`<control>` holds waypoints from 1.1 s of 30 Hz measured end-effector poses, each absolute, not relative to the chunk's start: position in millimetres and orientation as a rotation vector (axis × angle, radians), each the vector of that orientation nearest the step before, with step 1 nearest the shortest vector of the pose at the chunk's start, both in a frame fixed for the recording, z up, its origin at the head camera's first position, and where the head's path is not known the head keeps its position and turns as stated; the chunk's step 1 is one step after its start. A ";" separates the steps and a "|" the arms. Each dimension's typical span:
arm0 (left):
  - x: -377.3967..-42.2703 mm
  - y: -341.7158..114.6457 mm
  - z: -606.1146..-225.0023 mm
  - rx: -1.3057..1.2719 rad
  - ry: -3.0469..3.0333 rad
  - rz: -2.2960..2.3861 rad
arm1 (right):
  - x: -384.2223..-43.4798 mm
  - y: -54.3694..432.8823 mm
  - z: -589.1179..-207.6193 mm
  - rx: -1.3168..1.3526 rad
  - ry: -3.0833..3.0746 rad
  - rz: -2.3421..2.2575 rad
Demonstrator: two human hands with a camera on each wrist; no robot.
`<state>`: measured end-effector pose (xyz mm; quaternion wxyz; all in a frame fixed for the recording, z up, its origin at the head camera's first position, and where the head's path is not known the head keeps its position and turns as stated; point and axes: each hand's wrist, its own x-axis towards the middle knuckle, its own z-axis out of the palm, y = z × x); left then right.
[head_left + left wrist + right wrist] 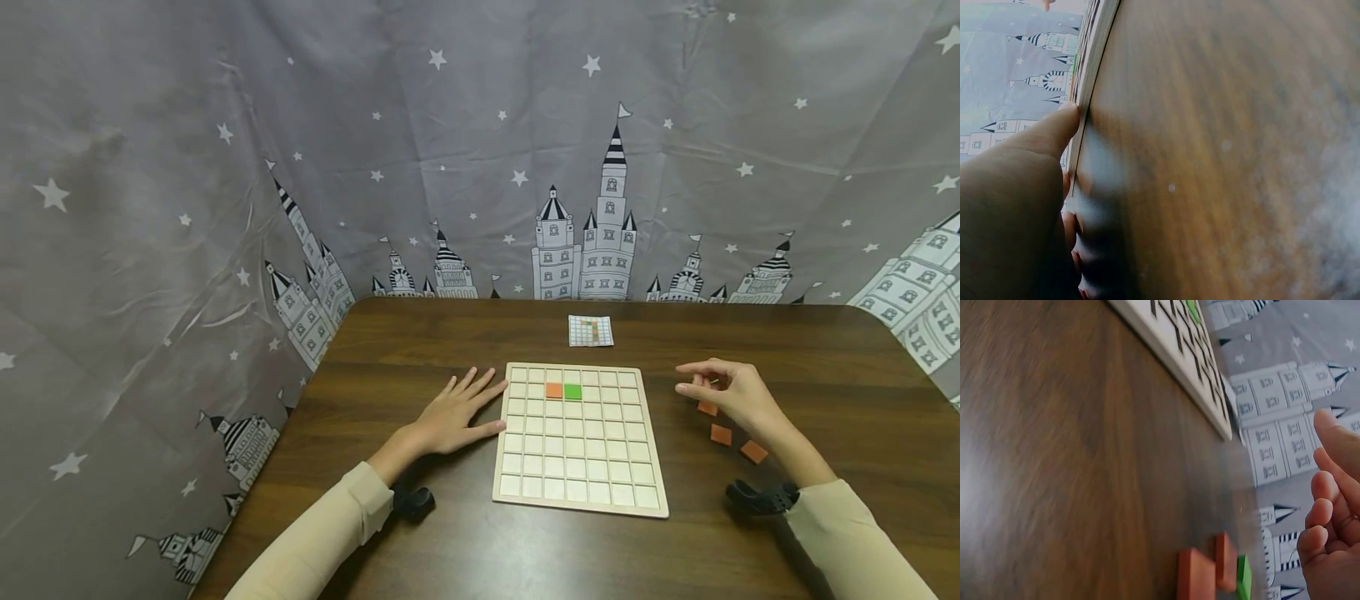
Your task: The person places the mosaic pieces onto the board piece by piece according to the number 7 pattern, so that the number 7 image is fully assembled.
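Observation:
A pale wooden grid board [577,497] lies on the table, with an orange square tile [553,391] and a green square tile [573,392] side by side in its second row from the back. My left hand [453,419] rests on the table with fingers spread, its thumb and a fingertip touching the board's left edge. Over the loose orange tiles [721,435] to the right of the board hovers my right hand [738,396], thumb and index finger apart, nothing visible between them. A loose green tile [1244,578] appears beside orange ones in the right wrist view; the hand hides it from the head view.
Behind the board lies a small printed card [591,331] with a coloured grid pattern. The brown wooden table [420,333] reaches back to a grey curtain [480,192] printed with castles and stars. Black straps [761,498] are on both wrists.

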<state>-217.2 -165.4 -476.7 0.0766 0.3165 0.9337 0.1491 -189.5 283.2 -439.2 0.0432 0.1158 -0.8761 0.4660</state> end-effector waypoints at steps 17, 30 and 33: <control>-219.0 -163.9 -475.7 0.938 2.789 0.443 | -180.2 320.4 -461.3 0.305 -2.685 1.321; -217.2 -166.0 -476.9 0.956 2.792 0.476 | -177.6 332.7 -472.4 0.309 -2.724 1.286; -218.7 -167.1 -480.8 0.971 2.800 0.477 | -178.2 332.2 -473.4 0.327 -2.731 1.240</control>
